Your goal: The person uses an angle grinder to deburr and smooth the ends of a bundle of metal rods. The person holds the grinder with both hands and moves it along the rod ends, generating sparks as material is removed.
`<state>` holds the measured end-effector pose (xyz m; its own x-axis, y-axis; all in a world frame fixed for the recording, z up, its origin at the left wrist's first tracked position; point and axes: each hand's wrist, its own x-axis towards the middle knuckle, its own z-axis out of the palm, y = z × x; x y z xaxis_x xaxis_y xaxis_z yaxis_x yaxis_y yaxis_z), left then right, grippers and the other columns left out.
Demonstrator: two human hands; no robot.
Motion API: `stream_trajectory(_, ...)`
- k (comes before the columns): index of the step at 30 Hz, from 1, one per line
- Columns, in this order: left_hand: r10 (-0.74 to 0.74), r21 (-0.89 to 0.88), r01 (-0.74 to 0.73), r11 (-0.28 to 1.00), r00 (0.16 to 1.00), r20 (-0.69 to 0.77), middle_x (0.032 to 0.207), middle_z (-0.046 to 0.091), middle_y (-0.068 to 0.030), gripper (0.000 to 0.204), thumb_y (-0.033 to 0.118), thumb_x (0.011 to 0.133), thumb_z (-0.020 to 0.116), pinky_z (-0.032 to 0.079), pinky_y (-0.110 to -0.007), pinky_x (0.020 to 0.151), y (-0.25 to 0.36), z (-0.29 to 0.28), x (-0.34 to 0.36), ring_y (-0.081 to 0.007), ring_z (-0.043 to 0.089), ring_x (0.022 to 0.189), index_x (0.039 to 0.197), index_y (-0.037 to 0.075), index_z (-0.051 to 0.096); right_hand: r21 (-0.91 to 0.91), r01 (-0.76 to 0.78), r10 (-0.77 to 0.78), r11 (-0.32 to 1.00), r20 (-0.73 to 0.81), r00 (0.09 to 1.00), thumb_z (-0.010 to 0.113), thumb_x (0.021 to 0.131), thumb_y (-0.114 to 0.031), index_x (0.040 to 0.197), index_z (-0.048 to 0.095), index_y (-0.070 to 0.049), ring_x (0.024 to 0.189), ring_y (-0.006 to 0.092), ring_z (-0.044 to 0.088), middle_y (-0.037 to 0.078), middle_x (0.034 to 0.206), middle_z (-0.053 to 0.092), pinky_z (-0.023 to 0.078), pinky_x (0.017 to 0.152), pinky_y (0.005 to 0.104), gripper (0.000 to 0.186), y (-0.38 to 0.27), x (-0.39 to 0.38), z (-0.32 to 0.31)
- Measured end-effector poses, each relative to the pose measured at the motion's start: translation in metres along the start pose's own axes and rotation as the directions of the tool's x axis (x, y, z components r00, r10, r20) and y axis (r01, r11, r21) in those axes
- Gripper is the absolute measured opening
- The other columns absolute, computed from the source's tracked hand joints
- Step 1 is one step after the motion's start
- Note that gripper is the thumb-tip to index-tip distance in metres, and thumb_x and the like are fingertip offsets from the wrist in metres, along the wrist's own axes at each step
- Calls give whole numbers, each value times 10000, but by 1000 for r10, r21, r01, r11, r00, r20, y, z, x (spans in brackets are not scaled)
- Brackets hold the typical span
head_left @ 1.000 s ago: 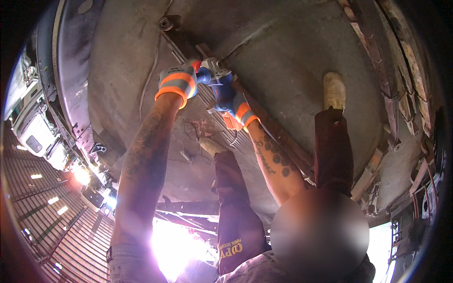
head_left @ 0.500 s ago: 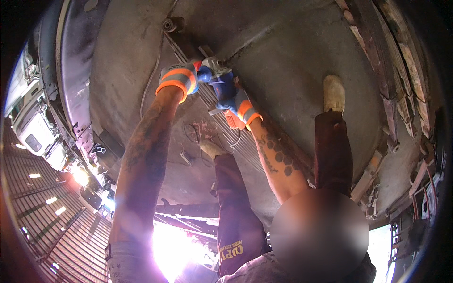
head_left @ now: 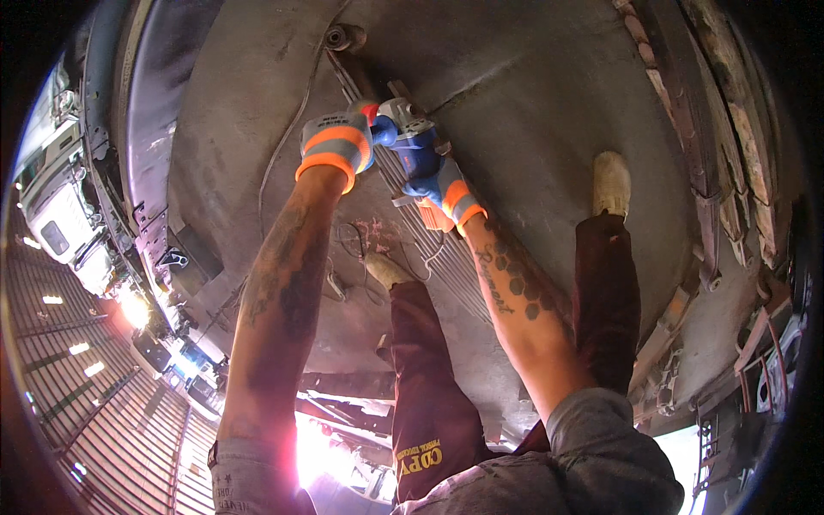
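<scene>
A blue angle grinder (head_left: 418, 154) with a grey metal head lies across a stack of long metal leaf springs (head_left: 459, 279). My left hand (head_left: 343, 142), in a grey glove with orange bands and blue fingers, is closed around its side handle. My right hand (head_left: 439, 184), gloved the same way, wraps the grinder's body. The grinder's disc is hidden from view. Beside my right hand sits an orange piece (head_left: 436, 215) whose kind I cannot make out.
A rolled spring eye (head_left: 339, 37) ends the stack at the far side. A thin cable (head_left: 296, 129) runs along the concrete floor on the left. More leaf springs (head_left: 687, 129) lie to the right. My shoes (head_left: 611, 184) flank the stack. A truck (head_left: 64, 219) stands left.
The view has shifted a little, so hands, grinder and springs appear slightly farther right and lower. Both hands keep hold of the grinder.
</scene>
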<state>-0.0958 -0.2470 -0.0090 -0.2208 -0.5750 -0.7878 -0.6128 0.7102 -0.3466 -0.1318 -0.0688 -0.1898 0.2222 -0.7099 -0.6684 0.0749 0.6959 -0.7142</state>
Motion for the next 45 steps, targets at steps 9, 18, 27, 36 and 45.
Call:
stream_trajectory(9,-72,-393,42,918,996,-62,1062,790,-184,233,242,952,680,594,-533,856,-37,129,-120,-434,754,1001,1144,156,781,-6,-10,8,1000,-298,955,923,685,-241,1229,699,-28,1024,305,756,149,1110,785,598,927,428,625,9,-87,76)
stream_trajectory(18,-77,-506,46,861,996,-41,962,787,-162,211,234,955,657,593,-554,769,-126,200,-222,-415,762,914,1156,219,717,116,127,-79,985,-347,935,961,694,-183,1330,620,-26,1084,227,717,108,1233,753,581,983,410,738,4,-124,223)
stream_trajectory(27,-85,-538,-111,836,941,-326,936,782,-157,139,245,955,666,594,-547,764,-282,276,-305,-416,758,918,1063,172,715,-80,218,-229,973,-478,848,950,699,-145,1277,678,-44,1010,184,731,82,1148,784,591,946,375,647,-93,-123,378)
stream_trajectory(36,-96,-337,-68,939,889,-448,896,758,-168,115,259,995,635,562,-576,723,-413,303,-398,-429,737,873,1041,178,702,-11,235,-207,972,-513,833,975,620,-326,1243,712,-75,1059,340,760,173,1154,788,593,967,439,721,-170,-128,532)
stream_trajectory(45,-34,-247,-92,965,886,-463,812,735,-164,192,342,1046,624,552,-540,664,-406,264,-443,-416,729,789,1029,160,684,-91,152,-177,984,-507,844,957,660,-407,1309,674,-80,1114,391,752,181,1204,781,592,992,464,780,-187,-169,527)
